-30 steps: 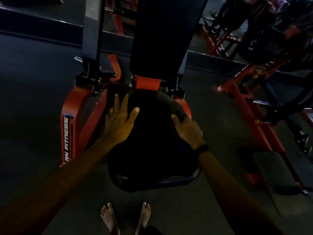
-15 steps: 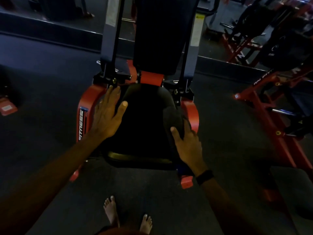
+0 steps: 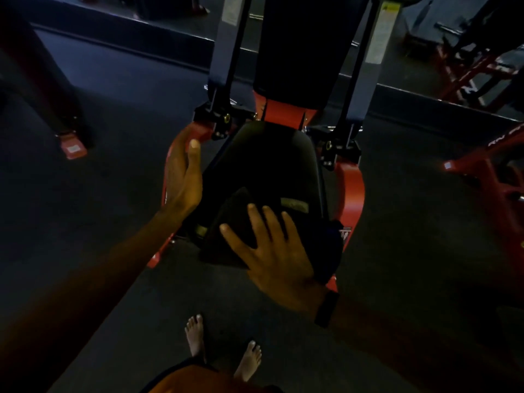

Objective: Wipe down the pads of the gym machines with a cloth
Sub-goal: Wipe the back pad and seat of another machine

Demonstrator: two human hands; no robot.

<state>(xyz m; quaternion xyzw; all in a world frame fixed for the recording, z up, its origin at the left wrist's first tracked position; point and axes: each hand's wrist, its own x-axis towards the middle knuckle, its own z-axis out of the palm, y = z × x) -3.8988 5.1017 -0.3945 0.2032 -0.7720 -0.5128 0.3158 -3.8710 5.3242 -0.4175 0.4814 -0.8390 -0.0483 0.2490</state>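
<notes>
Right hand (image 3: pixel 279 256) flat, fingers straight, pressing dark cloth (image 3: pixel 235 222) onto near seat pad (image 3: pixel 269 165); left hand (image 3: pixel 183 177) open, resting at pad's left edge.

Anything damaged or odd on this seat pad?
Possibly: a pale, scuffed-looking patch on the seat pad, just beyond the right hand pressing the cloth. Too dark to tell wear from glare.

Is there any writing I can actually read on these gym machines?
"RN": white letters on the red frame at right, cut off by the picture's edge.
Yellow-topped sticker on the right upright: too blurred.
White sticker on the left upright: too blurred.
Label on the red foot at left: too small.
</notes>
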